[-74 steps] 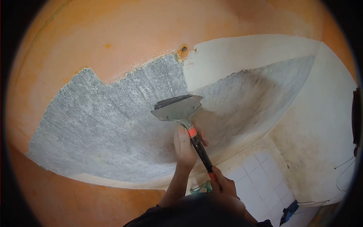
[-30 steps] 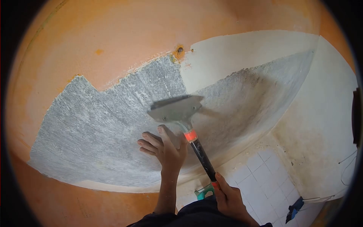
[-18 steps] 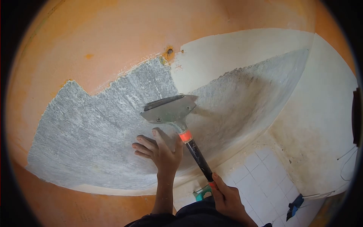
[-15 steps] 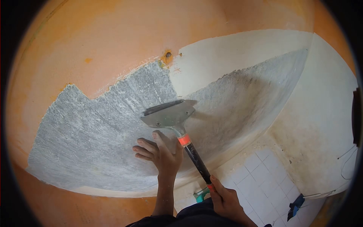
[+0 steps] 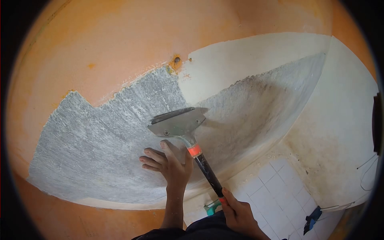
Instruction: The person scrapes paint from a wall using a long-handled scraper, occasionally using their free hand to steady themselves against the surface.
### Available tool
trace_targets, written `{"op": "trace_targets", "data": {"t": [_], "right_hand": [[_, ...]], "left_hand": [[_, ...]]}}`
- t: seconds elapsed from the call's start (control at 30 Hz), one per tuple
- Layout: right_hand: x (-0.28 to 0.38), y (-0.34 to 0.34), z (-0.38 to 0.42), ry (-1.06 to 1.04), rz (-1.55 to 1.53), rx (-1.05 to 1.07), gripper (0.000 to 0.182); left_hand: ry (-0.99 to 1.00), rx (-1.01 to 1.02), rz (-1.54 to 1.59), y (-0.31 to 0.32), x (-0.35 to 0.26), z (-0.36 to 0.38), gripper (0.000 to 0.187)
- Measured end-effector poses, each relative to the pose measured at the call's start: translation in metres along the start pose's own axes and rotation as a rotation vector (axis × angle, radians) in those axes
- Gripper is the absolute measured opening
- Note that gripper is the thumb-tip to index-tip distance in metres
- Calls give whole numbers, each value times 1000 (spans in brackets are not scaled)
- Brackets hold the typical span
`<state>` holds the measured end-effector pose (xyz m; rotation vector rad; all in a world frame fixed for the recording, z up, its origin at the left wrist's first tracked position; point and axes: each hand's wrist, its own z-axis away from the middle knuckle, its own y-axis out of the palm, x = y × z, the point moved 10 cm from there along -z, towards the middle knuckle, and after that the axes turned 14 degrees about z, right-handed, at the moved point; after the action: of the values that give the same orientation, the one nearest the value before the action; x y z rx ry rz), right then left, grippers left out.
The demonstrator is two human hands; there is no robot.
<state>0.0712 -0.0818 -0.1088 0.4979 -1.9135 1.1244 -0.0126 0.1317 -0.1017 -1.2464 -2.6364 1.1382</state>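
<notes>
A long-handled scraper (image 5: pixel 178 123) with a wide metal head lies against the wall, its dark blade edge pointing up and to the left. My right hand (image 5: pixel 240 214) is wrapped round the lower end of its black handle, beside an orange band. Just below the scraper head, my left hand (image 5: pixel 172 164) has its fingers spread over the wall, with the thumb close along the handle's upper orange band. Around both is a rough grey scraped patch (image 5: pixel 96 140), bordered above by peach paint (image 5: pixel 120 44) and a cream area (image 5: pixel 256 52).
A bolt-like fixing (image 5: pixel 177 60) sits in the wall above the scraper. White floor tiles (image 5: pixel 276 184) show at lower right, with a blue object (image 5: pixel 312 220) and thin wires near it. Something green (image 5: pixel 212 207) is beside my body. Another wall (image 5: pixel 336 108) meets this one at right.
Hardly anything differs. The whole view has shifted very slightly, while the scraper and both hands keep their positions and grips.
</notes>
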Motion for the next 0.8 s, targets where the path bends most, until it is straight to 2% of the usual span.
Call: {"op": "trace_targets", "data": {"t": [0.8], "right_hand": [[6,-3,-7,-41,35,-35,44]], "left_hand": [[20,-10,-45,3,2,1,101]]}}
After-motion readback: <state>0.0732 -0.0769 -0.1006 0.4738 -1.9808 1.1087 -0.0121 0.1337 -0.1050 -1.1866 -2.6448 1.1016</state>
